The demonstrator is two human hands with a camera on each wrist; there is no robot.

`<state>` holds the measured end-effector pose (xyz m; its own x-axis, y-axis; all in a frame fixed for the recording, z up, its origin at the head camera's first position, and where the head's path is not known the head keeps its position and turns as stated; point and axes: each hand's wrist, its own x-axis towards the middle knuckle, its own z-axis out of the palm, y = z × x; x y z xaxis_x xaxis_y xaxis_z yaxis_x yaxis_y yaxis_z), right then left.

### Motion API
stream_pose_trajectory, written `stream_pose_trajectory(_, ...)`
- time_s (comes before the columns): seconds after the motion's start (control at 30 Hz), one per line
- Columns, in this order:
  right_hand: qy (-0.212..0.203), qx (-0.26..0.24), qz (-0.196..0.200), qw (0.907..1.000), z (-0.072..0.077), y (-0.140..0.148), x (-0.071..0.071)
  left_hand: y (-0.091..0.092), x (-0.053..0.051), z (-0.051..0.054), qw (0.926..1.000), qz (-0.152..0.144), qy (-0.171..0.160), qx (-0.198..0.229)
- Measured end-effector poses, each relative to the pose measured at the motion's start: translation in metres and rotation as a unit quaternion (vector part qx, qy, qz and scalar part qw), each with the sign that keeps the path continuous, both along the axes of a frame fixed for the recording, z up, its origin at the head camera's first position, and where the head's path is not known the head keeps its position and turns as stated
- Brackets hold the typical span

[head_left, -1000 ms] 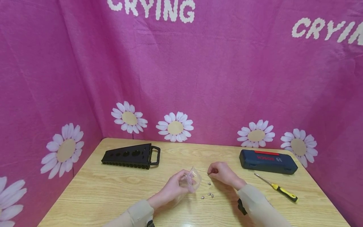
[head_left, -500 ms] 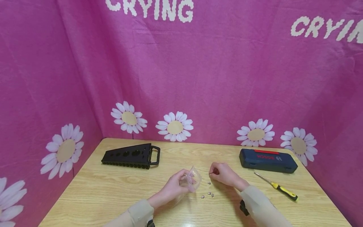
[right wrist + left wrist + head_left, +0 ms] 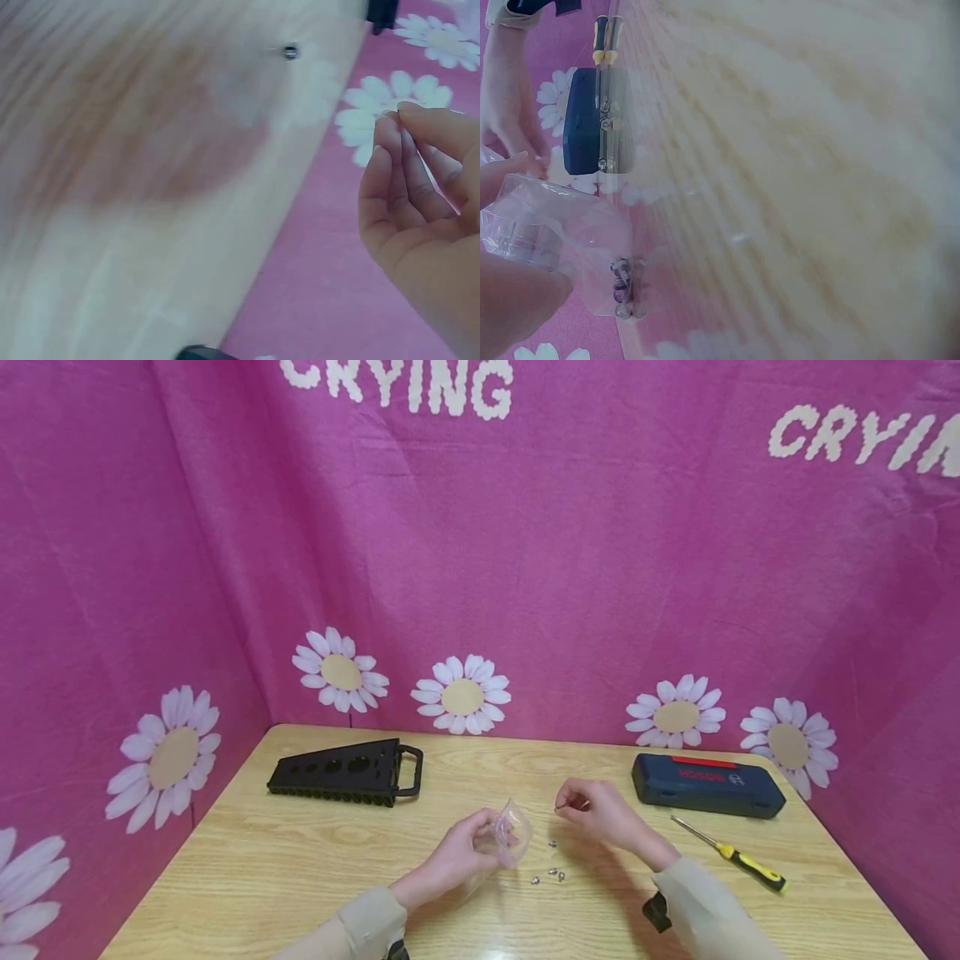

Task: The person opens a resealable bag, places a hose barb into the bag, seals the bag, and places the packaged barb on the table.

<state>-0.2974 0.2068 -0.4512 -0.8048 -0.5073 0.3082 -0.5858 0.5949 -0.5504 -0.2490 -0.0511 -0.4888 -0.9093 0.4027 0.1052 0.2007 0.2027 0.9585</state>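
Pink cloth w/ big white daisies (image 3: pixel 525 568) hangs behind a pale-brown wood table (image 3: pixel 352 868). L hand (image 3: pixel 453 858) grips a thin, clear plastic bag (image 3: pixel 514 837). R hand (image 3: pixel 606 817) is up off the wood, pinching a tiny thing (image 3: pixel 557 810), prob. a screw, but too small to be sure. Four small, shiny silver screws (image 3: pixel 553 871) lie b/w the two hands. L wrist view has more shiny bits (image 3: pixel 622 289) at the bag's low end; can't tell if in it or behind it.

Risks: the tiny thing could slip & roll off b/c just fingertips hold it. The bag is floppy, so too hard a squeeze by L hand could crumple its mouth. If it dips, it could bump the screws. R sleeve (image 3: pixel 693 893) could knock the yellow-and-black screwdriver (image 3: pixel 738 857), near R hand on its right.
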Motion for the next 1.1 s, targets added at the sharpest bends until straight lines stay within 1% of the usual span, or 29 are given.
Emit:
stream_pose_trajectory(0.2,0.013,-0.004,0.009,0.9999,0.020,-0.007,0.007,0.000,0.001,0.002,0.9999,0.005,0.007,-0.007)
stream_pose_trajectory(0.3,0.021,0.002,0.017,0.9996,0.029,-0.013,0.011,0.000,0.001,0.002,0.9999,0.007,0.007,-0.012)
stream_pose_trajectory(0.5,0.020,0.007,0.044,0.9988,0.044,-0.025,0.021,0.001,-0.001,0.001,0.9998,0.008,0.008,-0.016)
stream_pose_trajectory(0.6,0.024,0.006,0.058,0.9980,0.048,-0.031,0.024,0.001,-0.001,0.000,0.9999,0.007,0.008,-0.013)
stream_pose_trajectory(0.73,0.037,0.005,0.078,0.9963,0.049,-0.039,0.027,0.000,0.000,0.000,1.0000,0.003,0.005,-0.006)
stream_pose_trajectory(0.87,0.047,0.008,0.094,0.9944,0.050,-0.047,0.031,-0.001,-0.001,0.000,0.9999,-0.001,0.010,-0.007)
stream_pose_trajectory(1.1,0.044,0.004,0.099,0.9941,0.052,-0.052,0.033,-0.001,-0.001,0.001,1.0000,-0.004,0.006,-0.004)
